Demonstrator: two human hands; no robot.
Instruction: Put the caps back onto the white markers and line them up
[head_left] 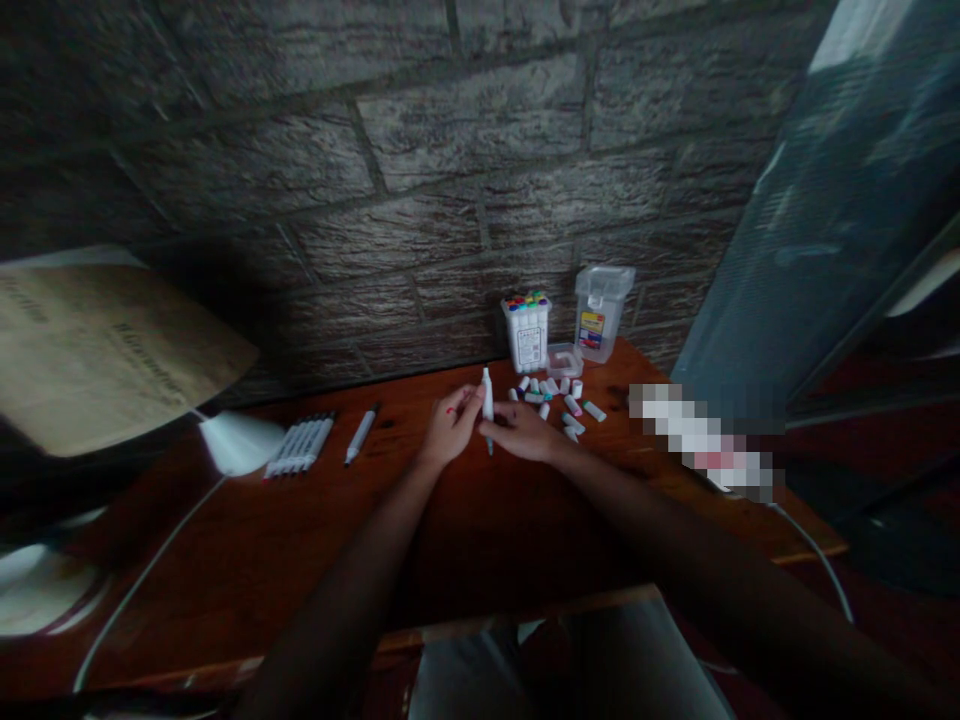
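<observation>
Both my hands meet over the middle of a dark wooden table (315,560). My right hand (519,431) is closed round a white marker (487,398), which stands nearly upright. My left hand (452,425) is pinched at the marker's upper part; what its fingertips hold is too small to make out. Just behind my hands lie several loose marker caps (559,398) in different colours. A white box of markers (527,331) with coloured ends stands at the wall, beside a clear plastic case (600,308) and its small clear lid (564,358).
A row of several markers (300,447) lies at the left, with a single marker (361,433) beside it. A white cable (142,580) crosses the table's left part. A brick wall (420,150) rises behind the table. A blurred white object (705,440) lies at the right edge.
</observation>
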